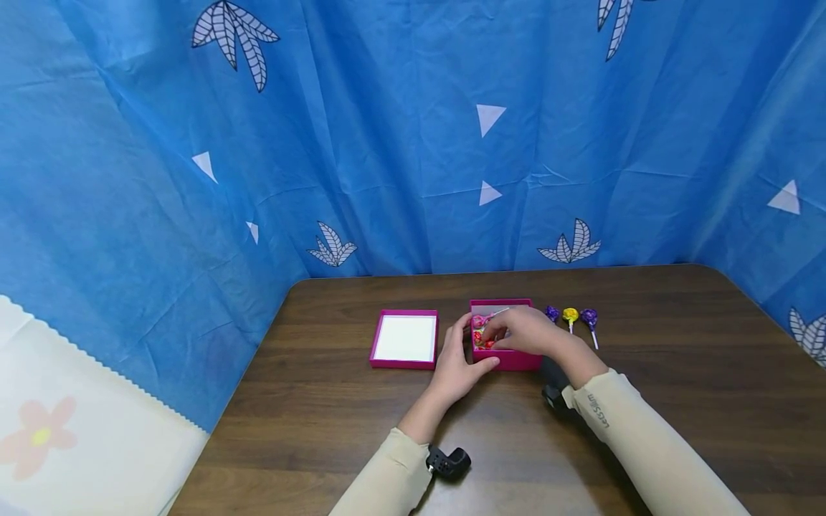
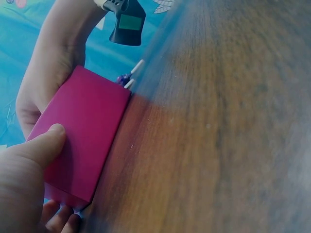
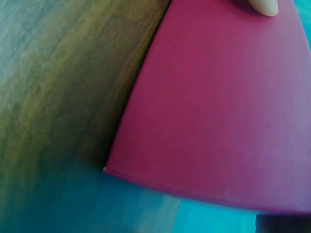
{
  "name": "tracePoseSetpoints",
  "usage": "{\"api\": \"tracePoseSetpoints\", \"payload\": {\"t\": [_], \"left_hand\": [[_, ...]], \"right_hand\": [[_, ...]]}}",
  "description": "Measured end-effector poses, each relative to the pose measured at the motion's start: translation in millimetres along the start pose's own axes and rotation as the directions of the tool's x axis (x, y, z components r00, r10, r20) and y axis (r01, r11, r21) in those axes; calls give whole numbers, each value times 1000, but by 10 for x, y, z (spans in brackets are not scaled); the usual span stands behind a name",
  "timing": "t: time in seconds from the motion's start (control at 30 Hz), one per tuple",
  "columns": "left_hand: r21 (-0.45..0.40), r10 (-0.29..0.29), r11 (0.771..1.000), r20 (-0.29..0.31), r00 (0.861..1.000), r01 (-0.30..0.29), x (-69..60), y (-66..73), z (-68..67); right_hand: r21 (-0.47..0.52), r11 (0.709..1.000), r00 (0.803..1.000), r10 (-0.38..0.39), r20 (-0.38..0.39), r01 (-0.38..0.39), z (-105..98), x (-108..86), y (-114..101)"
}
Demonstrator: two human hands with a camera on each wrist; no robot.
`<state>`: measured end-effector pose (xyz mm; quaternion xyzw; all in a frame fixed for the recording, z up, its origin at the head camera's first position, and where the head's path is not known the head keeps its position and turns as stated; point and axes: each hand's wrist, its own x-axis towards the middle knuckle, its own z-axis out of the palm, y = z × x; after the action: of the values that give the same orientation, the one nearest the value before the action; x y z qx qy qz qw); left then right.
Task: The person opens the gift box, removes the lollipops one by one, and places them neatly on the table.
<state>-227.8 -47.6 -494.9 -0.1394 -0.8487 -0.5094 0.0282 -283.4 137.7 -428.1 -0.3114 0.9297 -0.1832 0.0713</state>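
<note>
Pink box point(image 1: 506, 361) stood open upward on bench point(image 1: 335, 416)

Head: its front ran left-right; inside, a lollipop point(image 1: 480, 321) pointed its stick right; right hand point(image 1: 528, 331) dipped in, grip unclear. Left wrist: left hand point(image 2: 24, 179) clasped one corner. Right wrist: the box's long edge slanted.

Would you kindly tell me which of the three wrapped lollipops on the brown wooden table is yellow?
The yellow round-headed lollipop lies in the middle, between the left purple lollipop and the right purple lollipop.
</note>
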Motion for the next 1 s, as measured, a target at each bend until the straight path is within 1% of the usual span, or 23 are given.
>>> {"api": "tracePoseSetpoints", "payload": {"t": [0.23,0.5,0.7,0.9,1.0], "left_hand": [[-4,-9,1000,-5,1000,9,-6,11,-2],[7,-8,1000,-3,1000,8,-1,16,-4],[11,-7,1000,-5,1000,7,4,21,-4],[9,-9,1000,-9,1000,9,2,23,-9],[12,-14,1000,-5,1000,14,-1,22,-8]], "right_hand": [[21,1000,1000,-2,-20,3,-10,-23,5],[76,997,997,2,-81,4,24,-62,16],[135,991,986,27,-166,-5,79,-86,58],[177,984,975,5,-223,36,106,-89,81],[213,976,969,13,-246,42,107,-100,84]]}}
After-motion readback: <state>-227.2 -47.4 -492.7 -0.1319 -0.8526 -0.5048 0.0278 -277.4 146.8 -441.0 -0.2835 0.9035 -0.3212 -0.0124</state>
